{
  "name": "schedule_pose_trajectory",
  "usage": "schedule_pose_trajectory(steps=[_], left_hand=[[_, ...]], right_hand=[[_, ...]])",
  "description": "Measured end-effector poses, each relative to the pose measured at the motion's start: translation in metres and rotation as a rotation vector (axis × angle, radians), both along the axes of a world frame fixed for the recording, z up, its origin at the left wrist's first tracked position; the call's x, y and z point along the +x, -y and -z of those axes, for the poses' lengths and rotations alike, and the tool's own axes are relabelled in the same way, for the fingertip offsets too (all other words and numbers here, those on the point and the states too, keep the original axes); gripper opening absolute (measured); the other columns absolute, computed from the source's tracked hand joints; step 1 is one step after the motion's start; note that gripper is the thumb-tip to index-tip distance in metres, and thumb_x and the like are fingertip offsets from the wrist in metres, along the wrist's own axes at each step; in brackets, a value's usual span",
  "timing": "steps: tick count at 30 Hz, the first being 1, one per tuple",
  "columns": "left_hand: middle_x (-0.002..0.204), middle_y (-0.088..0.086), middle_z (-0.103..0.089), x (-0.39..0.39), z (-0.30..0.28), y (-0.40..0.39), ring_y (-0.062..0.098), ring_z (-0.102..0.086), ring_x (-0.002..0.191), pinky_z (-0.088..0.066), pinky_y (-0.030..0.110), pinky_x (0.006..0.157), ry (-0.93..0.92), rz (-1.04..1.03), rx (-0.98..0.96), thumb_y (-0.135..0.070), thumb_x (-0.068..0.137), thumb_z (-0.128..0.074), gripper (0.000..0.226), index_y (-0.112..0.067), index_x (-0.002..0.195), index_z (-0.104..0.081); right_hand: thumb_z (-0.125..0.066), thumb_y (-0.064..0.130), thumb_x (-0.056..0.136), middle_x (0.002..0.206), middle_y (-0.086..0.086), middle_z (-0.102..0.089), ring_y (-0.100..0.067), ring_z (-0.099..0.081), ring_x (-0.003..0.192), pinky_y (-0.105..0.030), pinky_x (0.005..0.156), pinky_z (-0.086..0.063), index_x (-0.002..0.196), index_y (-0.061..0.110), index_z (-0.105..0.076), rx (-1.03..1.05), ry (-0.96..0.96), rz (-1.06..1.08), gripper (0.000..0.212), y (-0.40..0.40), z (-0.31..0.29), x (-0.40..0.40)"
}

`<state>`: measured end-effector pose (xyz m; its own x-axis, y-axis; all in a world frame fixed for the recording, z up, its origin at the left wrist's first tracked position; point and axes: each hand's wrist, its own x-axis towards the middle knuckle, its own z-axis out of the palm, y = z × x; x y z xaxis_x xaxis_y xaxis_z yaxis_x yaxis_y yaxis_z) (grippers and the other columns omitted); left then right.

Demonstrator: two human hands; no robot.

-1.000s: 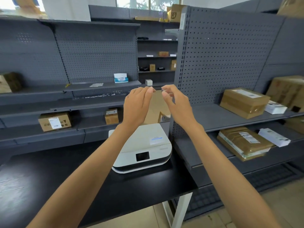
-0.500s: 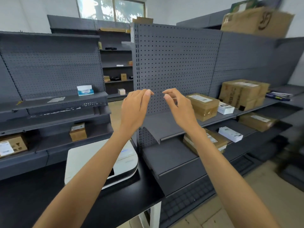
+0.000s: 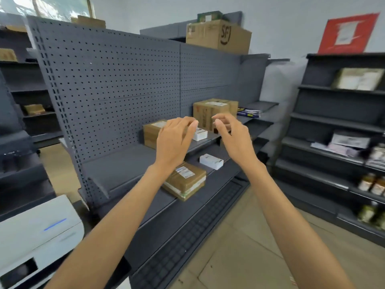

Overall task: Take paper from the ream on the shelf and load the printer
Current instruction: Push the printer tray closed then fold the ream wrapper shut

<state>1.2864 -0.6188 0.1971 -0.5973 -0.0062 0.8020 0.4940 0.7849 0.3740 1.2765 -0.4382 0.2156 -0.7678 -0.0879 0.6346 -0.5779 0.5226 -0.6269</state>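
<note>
The white printer (image 3: 35,236) sits at the bottom left on a black table, lid shut, a blue light on its top. Both my hands are raised in front of the grey pegboard shelf unit (image 3: 116,172), fingers apart and holding nothing. My left hand (image 3: 175,140) and my right hand (image 3: 233,138) hover side by side, apart from the shelf. A flat blue-and-white pack (image 3: 249,112), possibly the paper ream, lies far back on the upper shelf. A flat brown taped package (image 3: 184,182) with white edges lies on the lower shelf, below my left wrist.
Brown cartons (image 3: 210,112) and small white boxes (image 3: 211,161) sit on the shelves behind my hands. A large carton (image 3: 218,36) tops the unit. A second dark shelf rack (image 3: 325,142) with papers and bottles stands at the right. A tiled aisle floor (image 3: 239,236) runs between the racks.
My view has swung right, away from the printer toward the shelf aisle. The printer slid to the bottom left corner. Both hands stay raised and empty in the same pose.
</note>
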Motion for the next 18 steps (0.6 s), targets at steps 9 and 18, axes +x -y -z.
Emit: schedule_pose_trajectory(steps=[9, 18], left_hand=[[0.109, -0.012, -0.068, -0.043, -0.005, -0.138, 0.013, -0.056, 0.108, -0.048, 0.036, 0.089, -0.039, 0.205, 0.020, -0.046, 0.102, -0.040, 0.034, -0.027, 0.114, -0.065], [0.108, -0.011, -0.069, -0.080, -0.002, -0.219, 0.015, -0.058, 0.109, -0.047, 0.040, 0.091, -0.031, 0.341, 0.008, -0.037, 0.101, -0.045, 0.027, -0.025, 0.114, -0.066]], right_hand=[[-0.045, 0.036, 0.101, 0.104, 0.007, -0.069, -0.012, -0.065, 0.091, -0.041, 0.085, -0.054, 0.112, 0.029, -0.062, -0.030, 0.001, 0.247, 0.020, -0.143, 0.000, -0.005], [-0.044, 0.040, 0.099, 0.104, 0.010, -0.068, -0.007, -0.064, 0.096, -0.043, 0.085, -0.055, 0.110, 0.034, -0.060, -0.029, 0.015, 0.389, 0.020, -0.218, 0.011, -0.015]])
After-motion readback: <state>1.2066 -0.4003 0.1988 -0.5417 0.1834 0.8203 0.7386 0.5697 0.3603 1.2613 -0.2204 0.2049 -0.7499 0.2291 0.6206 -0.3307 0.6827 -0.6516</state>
